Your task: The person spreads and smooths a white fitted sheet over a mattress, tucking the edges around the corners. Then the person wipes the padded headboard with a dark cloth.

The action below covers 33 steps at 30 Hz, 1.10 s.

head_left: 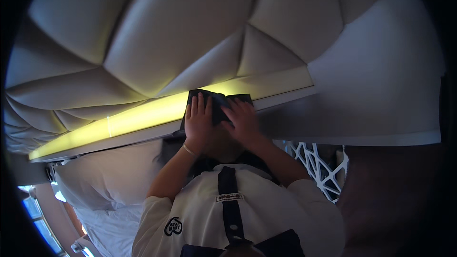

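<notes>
A dark cloth (217, 106) lies spread over the edge of a narrow, yellow-lit ledge (143, 112). My left hand (199, 120) presses flat on the cloth's left part, fingers stretched out and pointing up. On the right part rests my right hand (243, 120), its fingers spread and its thumb pointing toward the left hand. Neither hand is curled round anything. The cloth hides the stretch of ledge beneath it.
Above the ledge rises a padded, quilted headboard panel (181, 28). A smooth pale panel (381, 66) adjoins it at the right. Pillows (109, 173) and white bedding (112, 228) lie at lower left. A white lattice (316, 166) stands at lower right.
</notes>
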### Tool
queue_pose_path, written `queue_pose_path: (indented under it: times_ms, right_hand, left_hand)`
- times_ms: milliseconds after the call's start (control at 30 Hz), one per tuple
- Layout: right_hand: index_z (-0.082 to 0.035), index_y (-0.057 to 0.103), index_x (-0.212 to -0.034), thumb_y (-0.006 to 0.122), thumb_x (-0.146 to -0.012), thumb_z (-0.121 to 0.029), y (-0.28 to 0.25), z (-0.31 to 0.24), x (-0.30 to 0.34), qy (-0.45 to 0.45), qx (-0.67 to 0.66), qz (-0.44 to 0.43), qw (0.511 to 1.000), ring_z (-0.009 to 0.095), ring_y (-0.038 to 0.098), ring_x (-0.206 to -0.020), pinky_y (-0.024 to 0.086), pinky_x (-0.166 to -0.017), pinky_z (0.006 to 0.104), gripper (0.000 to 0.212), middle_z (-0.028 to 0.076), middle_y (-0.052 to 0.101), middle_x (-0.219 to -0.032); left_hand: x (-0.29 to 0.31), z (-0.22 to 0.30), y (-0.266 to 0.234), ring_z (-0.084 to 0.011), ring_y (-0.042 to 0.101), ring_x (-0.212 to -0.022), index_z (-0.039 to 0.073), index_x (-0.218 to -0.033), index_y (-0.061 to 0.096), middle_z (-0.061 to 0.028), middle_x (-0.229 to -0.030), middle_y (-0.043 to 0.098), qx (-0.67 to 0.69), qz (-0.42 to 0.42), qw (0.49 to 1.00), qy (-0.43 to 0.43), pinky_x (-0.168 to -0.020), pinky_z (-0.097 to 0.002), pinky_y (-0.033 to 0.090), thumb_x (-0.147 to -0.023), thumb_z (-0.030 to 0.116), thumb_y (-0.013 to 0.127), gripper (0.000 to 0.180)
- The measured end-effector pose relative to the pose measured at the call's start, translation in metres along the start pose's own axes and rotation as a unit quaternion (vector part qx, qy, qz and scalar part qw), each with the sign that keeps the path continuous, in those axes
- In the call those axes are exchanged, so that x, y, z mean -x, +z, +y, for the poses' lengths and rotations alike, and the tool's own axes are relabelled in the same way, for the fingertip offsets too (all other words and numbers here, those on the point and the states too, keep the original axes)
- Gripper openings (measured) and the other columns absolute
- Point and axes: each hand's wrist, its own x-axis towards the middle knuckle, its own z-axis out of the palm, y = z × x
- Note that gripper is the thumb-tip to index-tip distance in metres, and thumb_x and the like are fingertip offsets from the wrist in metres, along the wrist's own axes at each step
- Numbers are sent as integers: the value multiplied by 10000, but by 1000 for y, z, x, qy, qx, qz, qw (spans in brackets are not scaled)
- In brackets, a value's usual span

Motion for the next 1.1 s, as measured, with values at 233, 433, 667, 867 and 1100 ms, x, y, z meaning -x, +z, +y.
queue_pose_path:
  times_ms: [233, 433, 667, 867, 1100]
  right_hand:
    - [-95, 572, -1215, 607, -835, -307, -73, 126, 41, 98, 32, 66, 992, 366, 469, -1218, 338, -1018, 517, 436, 150, 544, -1292]
    - [-39, 585, -1173, 573, -855, -215, -100, 197, 58, 162, 75, 111, 978, 372, 507, -1187, 386, -988, 501, 364, 190, 564, -1247]
    - [-14, 585, -1149, 568, -804, -155, -95, 209, 42, 153, 79, 99, 980, 397, 557, -1095, 443, -906, 489, 373, 212, 586, -1193]
    - [-61, 586, -1168, 608, -748, -165, -87, 168, 13, 107, 35, 69, 991, 398, 507, -1182, 407, -953, 501, 434, 188, 582, -1208]
    - [-96, 665, -1083, 670, -797, -327, -75, 129, 8, -18, -96, 23, 995, 329, 533, -1186, 391, -1001, 485, 368, 122, 620, -1198]
  left_hand:
    - [-81, 154, 31, -398, 247, -1399, 19, -1443, 307, -257, -1507, 241, 32, -82, 996, 24, -1133, -481, 215, -784, 506, 620, 878]
    - [-137, 242, 73, -365, 279, -1391, -1, -1414, 347, -233, -1504, 271, 28, -48, 991, 118, -1136, -485, 205, -858, 366, 488, 681]
    - [-148, 236, 70, -300, 261, -1411, -12, -1414, 344, -189, -1515, 281, 96, -45, 984, 143, -1146, -451, 186, -903, 319, 429, 614]
    - [-112, 197, 43, -331, 328, -1376, 14, -1390, 404, -191, -1473, 361, 88, -2, 996, 30, -1137, -463, 221, -872, 325, 468, 607]
    - [-53, 123, 2, -362, 466, -1243, 53, -1300, 535, -189, -1346, 496, 110, 14, 993, -48, -982, -473, 395, -760, 378, 694, 650]
